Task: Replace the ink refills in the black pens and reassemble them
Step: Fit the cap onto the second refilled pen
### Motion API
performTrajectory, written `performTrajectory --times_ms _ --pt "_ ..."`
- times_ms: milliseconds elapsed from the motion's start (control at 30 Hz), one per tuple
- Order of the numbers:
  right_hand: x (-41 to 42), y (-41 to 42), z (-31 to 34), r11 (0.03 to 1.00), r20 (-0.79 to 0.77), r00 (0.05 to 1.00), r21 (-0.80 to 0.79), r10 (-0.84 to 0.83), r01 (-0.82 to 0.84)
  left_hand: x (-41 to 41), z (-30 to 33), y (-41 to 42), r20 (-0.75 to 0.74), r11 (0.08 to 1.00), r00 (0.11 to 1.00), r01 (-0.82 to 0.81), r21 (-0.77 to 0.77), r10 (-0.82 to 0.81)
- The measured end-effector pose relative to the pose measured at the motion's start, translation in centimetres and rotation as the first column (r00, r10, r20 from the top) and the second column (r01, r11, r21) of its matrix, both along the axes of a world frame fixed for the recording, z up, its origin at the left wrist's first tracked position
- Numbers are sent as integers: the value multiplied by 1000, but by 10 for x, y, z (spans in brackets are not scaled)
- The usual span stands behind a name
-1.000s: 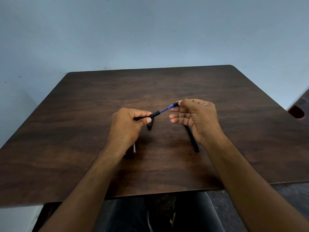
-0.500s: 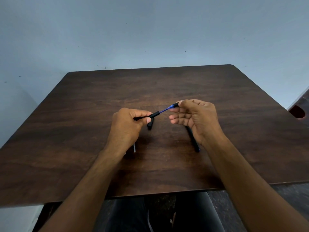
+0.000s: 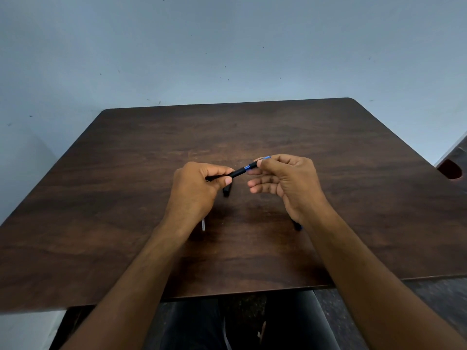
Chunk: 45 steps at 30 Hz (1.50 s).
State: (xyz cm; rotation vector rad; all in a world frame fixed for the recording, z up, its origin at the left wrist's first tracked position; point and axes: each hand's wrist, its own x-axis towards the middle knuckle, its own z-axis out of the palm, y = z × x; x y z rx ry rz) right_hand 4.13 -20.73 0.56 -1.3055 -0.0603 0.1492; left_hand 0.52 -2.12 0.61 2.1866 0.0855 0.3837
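Note:
My left hand (image 3: 197,190) grips a black pen barrel (image 3: 236,173) held above the dark wooden table (image 3: 353,198). My right hand (image 3: 285,183) pinches the black tip section (image 3: 254,164) with a blue band, pressed close to the barrel's open end; only a sliver of blue shows between them. A small black pen part (image 3: 226,192) lies on the table just under the barrel. A second black pen (image 3: 297,226) lies under my right wrist, mostly hidden. A clear thin refill end (image 3: 203,225) sticks out from under my left wrist.
A pale blue wall stands behind the table. A dark piece of furniture with a red round cutout (image 3: 451,170) sits at the right edge. My legs in dark trousers show below the table's near edge.
My right hand has pushed the tip section leftward toward the barrel, so the long stretch of blue refill seen earlier is now almost fully inside. The left hand stays put.

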Motion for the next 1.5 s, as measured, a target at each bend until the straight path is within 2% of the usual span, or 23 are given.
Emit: performTrajectory --times_ms 500,900,1000,1100,1233,1400,1500 --pt "0 1 0 997 -19 999 70 30 -28 0 -2 1 30 1000 1000 -2 -1 2" --pt "0 3 -1 1000 -19 1000 4 23 -23 -3 1 -3 44 1000 999 10 -8 -9" --pt "-1 3 2 999 -8 1000 -44 20 -21 -4 2 -2 33 1000 999 19 -19 -18" --pt "-1 2 4 987 33 999 -160 15 -10 -4 3 -1 16 1000 1000 16 -24 -15" --pt "-2 3 5 943 98 995 -332 1 32 -6 3 -2 8 1000 1000 19 -17 -19" --pt "0 3 6 879 79 997 -475 -3 40 -8 2 -2 3 1000 1000 21 -18 -21" --pt "2 -2 8 907 46 999 -419 -21 39 -7 1 1 14 1000 1000 1 -16 -1"
